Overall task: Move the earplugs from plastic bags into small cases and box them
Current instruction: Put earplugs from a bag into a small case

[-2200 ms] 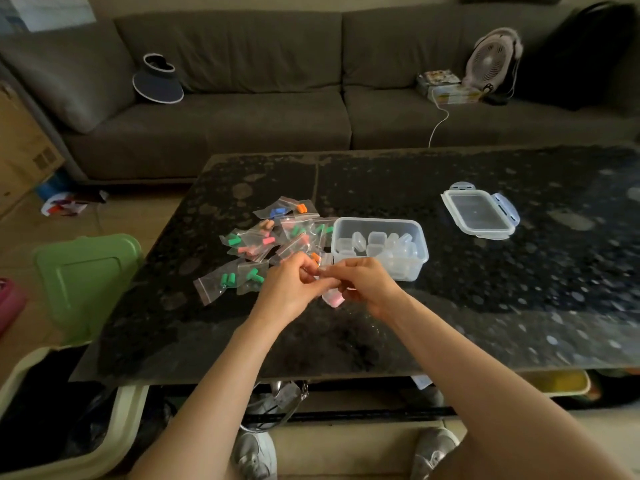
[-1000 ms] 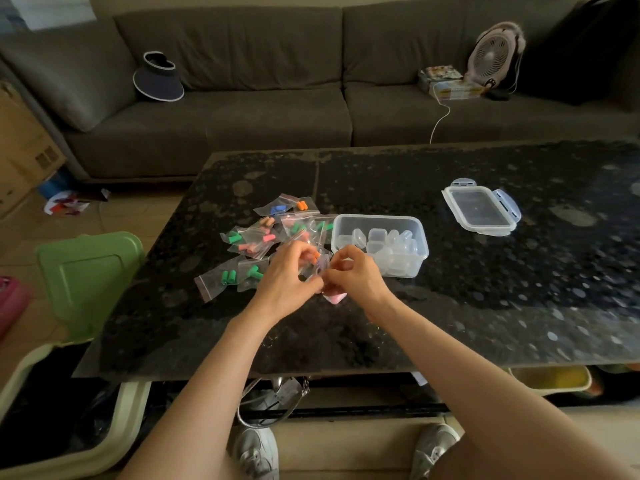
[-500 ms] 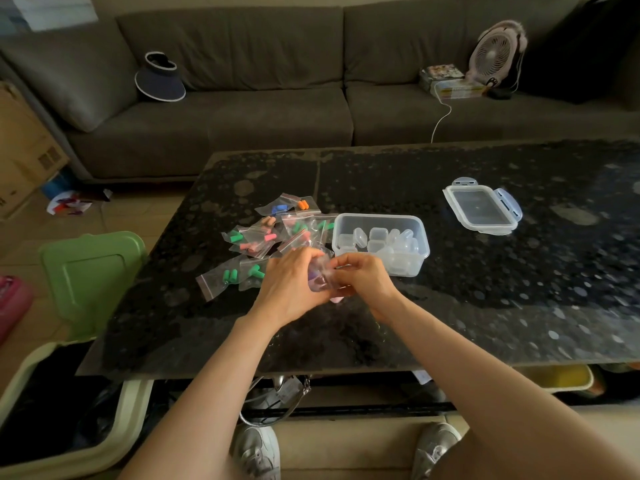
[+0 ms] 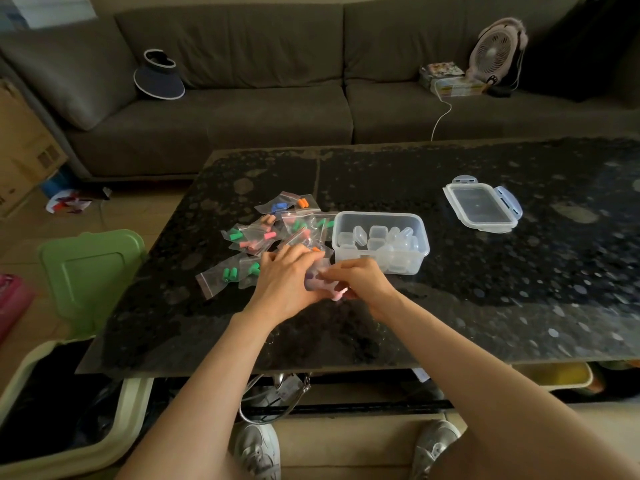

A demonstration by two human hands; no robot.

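Earplugs [image 4: 230,274] in plastic bags [image 4: 214,282] strew the counter [image 4: 485,306] before a sofa [image 4: 242,116] — box [image 4: 378,214] holds small cases [image 4: 377,233]; left hand [image 4: 284,282] and right hand [image 4: 362,280] pinch a clear item [image 4: 316,276], fingers [image 4: 301,252] curled.

At frame centre the left hand [image 4: 284,284] and right hand [image 4: 362,280] pinch a clear bag [image 4: 316,276] beside the box [image 4: 378,215]; the lid [image 4: 481,210] lies right.

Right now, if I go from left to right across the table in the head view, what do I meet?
Pile of earplug bags → clear box of small cases → loose lid.
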